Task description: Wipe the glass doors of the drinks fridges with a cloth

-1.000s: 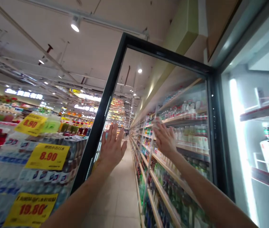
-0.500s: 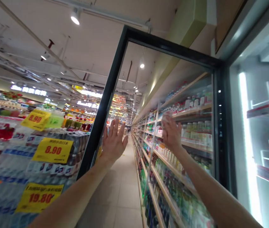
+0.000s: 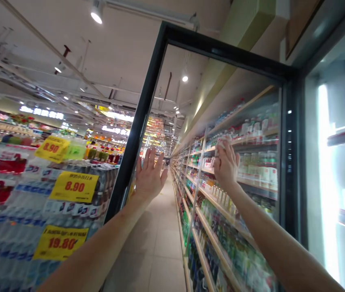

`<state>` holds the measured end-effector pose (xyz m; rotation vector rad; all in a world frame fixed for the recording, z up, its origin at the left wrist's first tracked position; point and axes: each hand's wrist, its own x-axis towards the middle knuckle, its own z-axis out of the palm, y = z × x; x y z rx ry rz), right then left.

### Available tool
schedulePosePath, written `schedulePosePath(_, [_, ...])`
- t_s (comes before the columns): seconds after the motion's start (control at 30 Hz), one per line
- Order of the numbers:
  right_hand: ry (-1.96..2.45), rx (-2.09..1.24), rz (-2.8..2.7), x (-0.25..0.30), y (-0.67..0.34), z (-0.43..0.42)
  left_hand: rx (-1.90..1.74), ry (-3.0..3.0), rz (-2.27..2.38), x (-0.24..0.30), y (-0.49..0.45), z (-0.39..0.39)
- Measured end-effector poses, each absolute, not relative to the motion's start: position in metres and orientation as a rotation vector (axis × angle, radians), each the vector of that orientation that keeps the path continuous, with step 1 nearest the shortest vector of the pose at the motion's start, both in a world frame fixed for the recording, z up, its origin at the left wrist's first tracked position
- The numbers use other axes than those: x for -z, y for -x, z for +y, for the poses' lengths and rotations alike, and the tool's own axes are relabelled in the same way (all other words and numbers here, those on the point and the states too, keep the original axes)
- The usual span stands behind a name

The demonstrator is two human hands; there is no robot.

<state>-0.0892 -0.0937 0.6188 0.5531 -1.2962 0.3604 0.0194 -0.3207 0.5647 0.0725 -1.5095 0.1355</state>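
Observation:
A dark-framed glass door [image 3: 133, 134] of an upright cooler stands swung out in front of me, and shelves show through its pane. My left hand [image 3: 150, 174] lies flat near the door's left frame bar, fingers spread, palm toward the glass and holding nothing. Further right, my right hand [image 3: 227, 166] is raised at the pane with its fingers bent over a crumpled white cloth [image 3: 224, 139]. Only a small part of that cloth shows above the fingers; it could be a tissue.
The lit cooler interior [image 3: 327, 182] opens at the right, with shelves along its side. Bottle shelves [image 3: 217, 231] run down the aisle behind the glass. Stacked packs of drinks [image 3: 23, 211] with yellow price signs [image 3: 74, 186] stand at the left. The tiled floor [image 3: 142, 259] lies between.
The view has shifted a little, so door and shelves sit slightly higher and further right. Both hands stay at the glass, with little movement against the door.

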Motion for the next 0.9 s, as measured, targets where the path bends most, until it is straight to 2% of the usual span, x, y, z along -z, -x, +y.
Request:
schedulePosePath(0.07, [-0.614, -0.323, -1.296, -0.609, 0.085, -0.099, -0.135, -0.072, -1.510, -0.565, -0.020, -0.321])
schedulePosePath(0.17, [-0.994, 0.001, -1.188, -0.585, 0.078, -0.111, -0.154, -0.076, -1.505, -0.565, -0.019, -0.321])
schedulePosePath(0.23, [-1.090, 0.088, -1.146, -0.580, 0.079, -0.109, -0.170, -0.084, -1.507, -0.565, -0.019, -0.322])
schedulePosePath(0.43, [-0.545, -0.393, -1.270, -0.594, 0.090, -0.092, -0.151, -0.090, -1.522, -0.565, -0.022, -0.319])
schedulePosePath(0.63, [-1.186, 0.162, -1.106, -0.547, 0.072, -0.113, -0.142, -0.061, -1.514, -0.565, -0.023, -0.319])
schedulePosePath(0.7, [-1.099, 0.076, -1.120, -0.557, 0.075, -0.112, -0.153, -0.066, -1.509, -0.564, -0.022, -0.320])
schedulePosePath(0.83, [-0.684, -0.300, -1.155, -0.582, 0.081, -0.112, -0.171, -0.066, -1.536, -0.563, -0.024, -0.322])
schedulePosePath(0.9, [-0.731, -0.280, -1.165, -0.576, 0.077, -0.118, -0.198, -0.054, -1.552, -0.562, -0.026, -0.323])
